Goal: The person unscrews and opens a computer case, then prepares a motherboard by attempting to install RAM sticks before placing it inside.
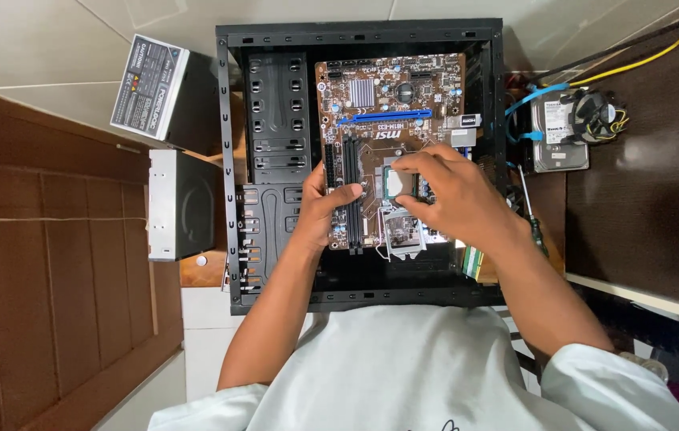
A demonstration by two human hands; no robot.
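The right hand (451, 195) has its grip pinched on the processor chip (397, 185), over the socket at the motherboard's (391, 104) middle. The left hand (325, 209) rests fingers together on the board's left edge, beside the memory slots (351, 191). The black case (236, 160) walls hem both in closely.

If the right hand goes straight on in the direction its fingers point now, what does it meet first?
The right hand points leftward over the motherboard, fingertips at the processor. Just beyond lie the black memory slots, then the left hand; height over the slots is unclear.
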